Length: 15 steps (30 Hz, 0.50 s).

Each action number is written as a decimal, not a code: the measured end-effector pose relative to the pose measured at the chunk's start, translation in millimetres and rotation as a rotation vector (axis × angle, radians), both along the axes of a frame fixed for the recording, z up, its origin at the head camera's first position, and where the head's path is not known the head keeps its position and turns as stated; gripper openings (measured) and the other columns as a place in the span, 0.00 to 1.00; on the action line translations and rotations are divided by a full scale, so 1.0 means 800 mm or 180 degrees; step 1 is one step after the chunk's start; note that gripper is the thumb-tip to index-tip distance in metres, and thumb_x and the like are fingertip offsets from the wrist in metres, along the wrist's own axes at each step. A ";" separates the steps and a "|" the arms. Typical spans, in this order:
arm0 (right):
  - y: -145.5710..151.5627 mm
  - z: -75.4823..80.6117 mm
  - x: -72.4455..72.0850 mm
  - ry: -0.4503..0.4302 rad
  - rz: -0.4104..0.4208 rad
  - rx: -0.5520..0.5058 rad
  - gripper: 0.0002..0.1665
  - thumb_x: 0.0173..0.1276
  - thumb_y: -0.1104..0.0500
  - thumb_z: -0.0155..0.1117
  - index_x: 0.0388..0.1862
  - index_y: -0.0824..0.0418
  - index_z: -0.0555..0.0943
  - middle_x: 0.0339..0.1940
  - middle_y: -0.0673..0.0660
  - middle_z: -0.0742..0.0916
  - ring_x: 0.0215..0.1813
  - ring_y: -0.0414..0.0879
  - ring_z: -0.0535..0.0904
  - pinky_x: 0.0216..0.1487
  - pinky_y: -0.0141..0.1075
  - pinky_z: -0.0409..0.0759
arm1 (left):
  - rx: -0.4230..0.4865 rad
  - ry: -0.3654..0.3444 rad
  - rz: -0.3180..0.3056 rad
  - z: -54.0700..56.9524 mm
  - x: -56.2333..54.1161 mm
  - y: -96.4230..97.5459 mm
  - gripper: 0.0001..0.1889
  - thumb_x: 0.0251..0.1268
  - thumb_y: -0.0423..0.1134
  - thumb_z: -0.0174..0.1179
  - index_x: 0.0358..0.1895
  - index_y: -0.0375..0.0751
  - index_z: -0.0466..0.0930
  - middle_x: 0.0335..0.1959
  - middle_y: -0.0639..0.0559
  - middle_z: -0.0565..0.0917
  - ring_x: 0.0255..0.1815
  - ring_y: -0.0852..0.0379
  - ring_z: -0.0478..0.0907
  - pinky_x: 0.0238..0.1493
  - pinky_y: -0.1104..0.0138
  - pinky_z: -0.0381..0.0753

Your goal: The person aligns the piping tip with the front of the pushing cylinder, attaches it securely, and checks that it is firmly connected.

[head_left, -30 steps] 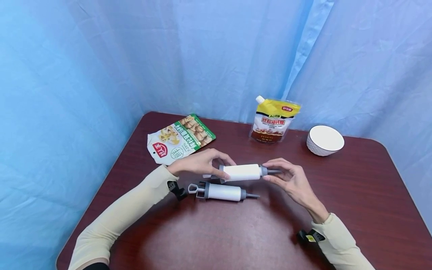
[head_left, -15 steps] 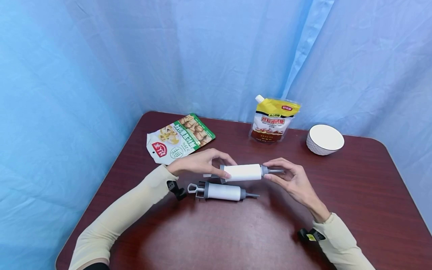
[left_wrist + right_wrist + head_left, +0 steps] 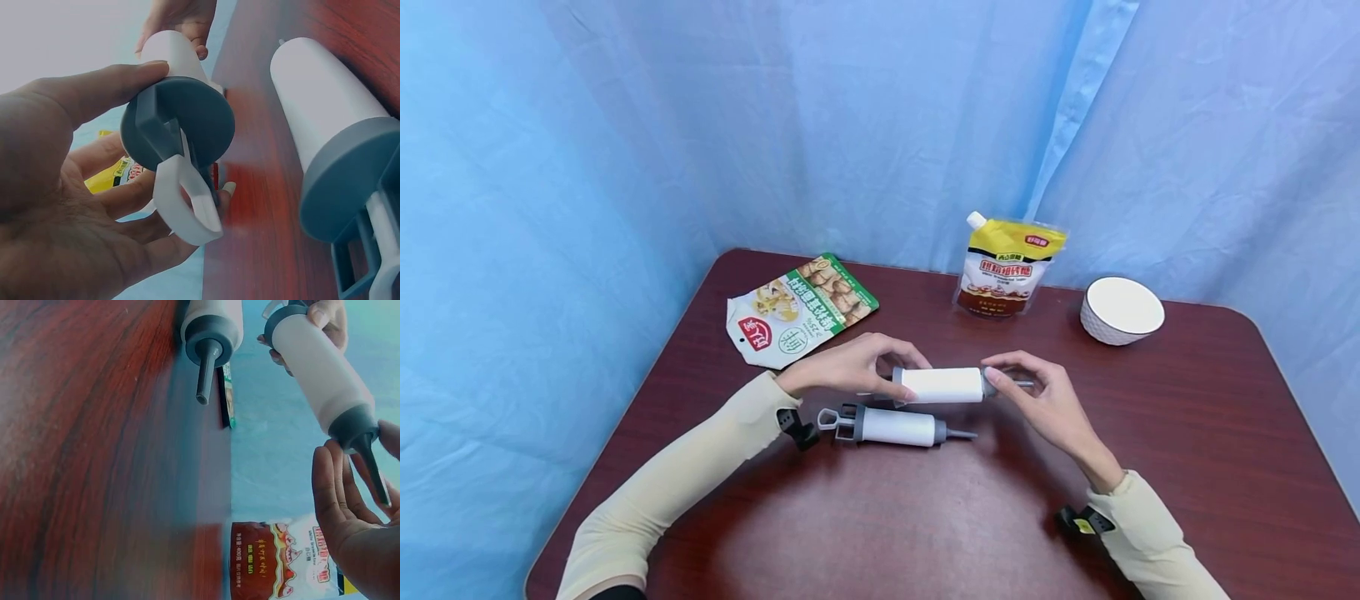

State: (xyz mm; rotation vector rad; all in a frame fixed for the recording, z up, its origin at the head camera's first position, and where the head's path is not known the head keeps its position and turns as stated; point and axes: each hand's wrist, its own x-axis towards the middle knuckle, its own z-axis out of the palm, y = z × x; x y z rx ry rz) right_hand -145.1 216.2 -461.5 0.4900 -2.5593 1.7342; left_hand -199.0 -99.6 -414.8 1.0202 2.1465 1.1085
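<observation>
Both hands hold a white pastry syringe (image 3: pixel 943 385) level above the table. My left hand (image 3: pixel 857 364) grips its plunger end; in the left wrist view the thumb lies on the barrel's grey flange, with a white pull ring (image 3: pixel 187 203) below. At the other end, the fingers and thumb of my right hand (image 3: pixel 1047 404) pinch the grey cap at the base of the nozzle (image 3: pixel 373 469). A second, matching syringe (image 3: pixel 898 427) lies on the table just in front of the held one, its nozzle pointing right.
A green and white food packet (image 3: pixel 805 310) lies flat at the back left. Toward the back stands a yellow, white and brown spouted pouch (image 3: pixel 1007 268), with a white bowl (image 3: pixel 1122 312) to its right. Blue curtains (image 3: pixel 880 125) hang behind the dark red table (image 3: pixel 925 533).
My right thumb and fingers have shifted on the grey cap, the thumb now lying higher over it. The held syringe has moved very slightly to the right. The second syringe stays put.
</observation>
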 end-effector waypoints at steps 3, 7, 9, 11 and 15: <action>-0.001 0.002 0.000 -0.0013 0.0040 -0.0003 0.12 0.77 0.57 0.66 0.54 0.58 0.86 0.48 0.51 0.89 0.42 0.39 0.86 0.44 0.33 0.87 | -0.0018 -0.0018 -0.0014 -0.002 0.000 -0.001 0.20 0.67 0.42 0.72 0.61 0.47 0.83 0.54 0.55 0.88 0.51 0.60 0.81 0.53 0.66 0.84; 0.002 0.004 0.000 -0.0127 0.0227 0.0032 0.15 0.75 0.57 0.68 0.59 0.56 0.84 0.54 0.54 0.88 0.48 0.39 0.86 0.49 0.33 0.88 | -0.0087 -0.0068 -0.0014 -0.003 -0.002 -0.004 0.21 0.67 0.43 0.72 0.61 0.47 0.83 0.54 0.54 0.88 0.52 0.60 0.82 0.54 0.68 0.83; 0.005 0.005 0.001 -0.0175 0.0329 0.0066 0.18 0.74 0.58 0.69 0.61 0.55 0.83 0.56 0.54 0.87 0.52 0.40 0.85 0.53 0.31 0.86 | -0.0126 -0.0087 -0.0011 -0.003 -0.003 -0.006 0.21 0.67 0.43 0.72 0.62 0.47 0.82 0.55 0.53 0.88 0.53 0.59 0.81 0.55 0.68 0.83; 0.007 0.005 0.001 -0.0210 0.0412 0.0076 0.20 0.74 0.59 0.69 0.63 0.54 0.82 0.59 0.55 0.86 0.55 0.42 0.86 0.55 0.30 0.85 | -0.0148 -0.0117 -0.0003 -0.003 -0.004 -0.007 0.22 0.68 0.43 0.72 0.62 0.47 0.82 0.55 0.53 0.87 0.54 0.58 0.81 0.55 0.68 0.83; 0.009 0.004 0.000 -0.0226 0.0436 0.0147 0.19 0.76 0.58 0.68 0.63 0.54 0.82 0.58 0.57 0.86 0.51 0.46 0.87 0.53 0.33 0.87 | -0.0145 -0.0139 -0.0018 -0.002 -0.005 -0.009 0.21 0.68 0.43 0.71 0.63 0.47 0.82 0.56 0.53 0.87 0.55 0.57 0.80 0.57 0.67 0.83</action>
